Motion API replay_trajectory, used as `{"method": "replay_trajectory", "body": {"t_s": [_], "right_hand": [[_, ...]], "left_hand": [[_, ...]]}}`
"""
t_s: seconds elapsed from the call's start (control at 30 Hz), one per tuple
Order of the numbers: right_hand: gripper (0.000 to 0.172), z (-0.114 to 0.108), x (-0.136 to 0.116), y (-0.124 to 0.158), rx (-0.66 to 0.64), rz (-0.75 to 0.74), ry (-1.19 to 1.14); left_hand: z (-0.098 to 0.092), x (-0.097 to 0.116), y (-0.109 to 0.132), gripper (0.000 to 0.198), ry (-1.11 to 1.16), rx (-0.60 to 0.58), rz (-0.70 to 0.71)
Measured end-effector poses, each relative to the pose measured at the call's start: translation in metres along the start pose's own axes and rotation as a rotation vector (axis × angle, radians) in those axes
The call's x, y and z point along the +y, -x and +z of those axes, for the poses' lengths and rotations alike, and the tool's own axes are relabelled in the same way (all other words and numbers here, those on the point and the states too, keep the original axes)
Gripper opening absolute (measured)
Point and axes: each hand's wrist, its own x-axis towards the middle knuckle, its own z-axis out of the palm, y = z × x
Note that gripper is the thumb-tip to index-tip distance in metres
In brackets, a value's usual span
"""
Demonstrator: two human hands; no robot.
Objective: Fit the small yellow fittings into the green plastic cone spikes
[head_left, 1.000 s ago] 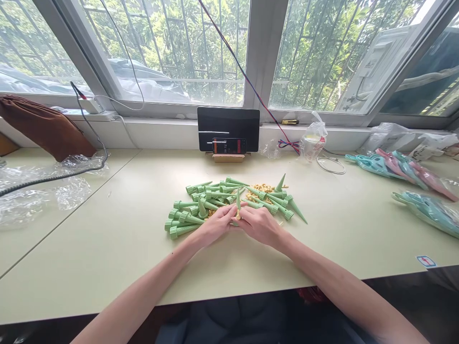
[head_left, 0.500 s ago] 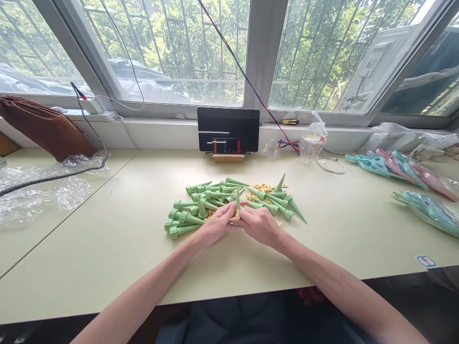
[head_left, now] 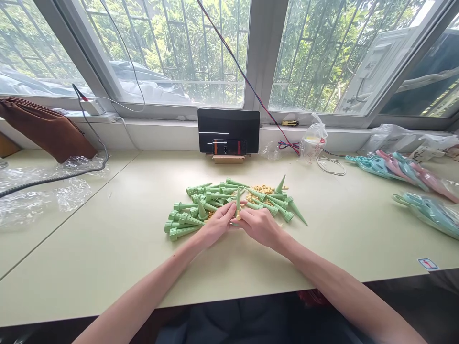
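Between my hands a green plant watering spike (head_left: 238, 199) stands with its tip up. My left hand (head_left: 218, 221) is closed around it from the left. A small yellow valve (head_left: 238, 217) shows on its near side, and the fingers of my right hand (head_left: 261, 226) are pinched on this valve. The spike's lower end is mostly hidden by my fingers. Loose green spikes (head_left: 185, 218) lie heaped to the left and behind. More green spikes (head_left: 283, 206) lie on the right, around a pile of small yellow valves (head_left: 264, 189).
A dark tablet (head_left: 228, 125) and a phone (head_left: 229, 147) lean at the back of the table (head_left: 118, 258). A bagged cup (head_left: 313, 141) and a white cable (head_left: 332, 166) are right of them. Plastic hangers (head_left: 426, 212) lie far right, crumpled clear plastic (head_left: 46, 191) far left.
Both hands keep their grip on the spike and valve, with hardly any visible movement. The whole view has shifted very slightly.
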Motion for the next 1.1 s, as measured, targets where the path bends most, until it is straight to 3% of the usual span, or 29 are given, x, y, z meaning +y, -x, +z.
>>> {"method": "replay_trajectory", "body": {"t_s": [0.4,1.1], "right_hand": [[0.037,0.000,0.014,-0.001,-0.023,0.130,-0.126],[0.044,-0.001,0.012,-0.002,0.000,0.120,-0.237]], "left_hand": [[-0.007,0.005,0.000,0.056,-0.201,0.135,0.140],[-0.008,0.001,-0.002,0.049,0.000,0.057,0.080]]}}
